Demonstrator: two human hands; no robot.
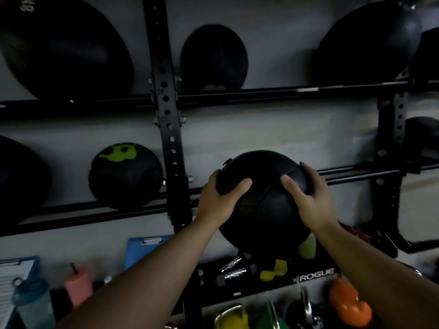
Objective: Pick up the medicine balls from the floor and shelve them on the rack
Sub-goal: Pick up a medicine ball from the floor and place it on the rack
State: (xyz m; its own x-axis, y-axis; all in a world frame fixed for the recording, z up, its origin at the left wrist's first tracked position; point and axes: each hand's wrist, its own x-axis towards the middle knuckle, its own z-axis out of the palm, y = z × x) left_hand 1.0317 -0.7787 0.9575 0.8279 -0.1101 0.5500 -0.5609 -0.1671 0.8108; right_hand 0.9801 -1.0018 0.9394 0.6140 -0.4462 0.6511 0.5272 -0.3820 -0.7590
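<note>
I hold a black medicine ball (263, 198) in front of the rack at the height of its lower rails (356, 176). My left hand (219, 198) grips its left side and my right hand (311, 198) grips its right side. Whether the ball touches the rails I cannot tell. The black rack upright (166, 115) stands just left of the ball. On the lower shelf to the left sits a black ball with a green print (126, 175).
Three black balls (213, 58) rest on the upper shelf, and another (19, 181) sits at the far left of the lower one. Below are a blue clipboard (142, 248), a pink bottle (78, 288), a tray of small gear (261, 271) and coloured kettlebells (349, 302).
</note>
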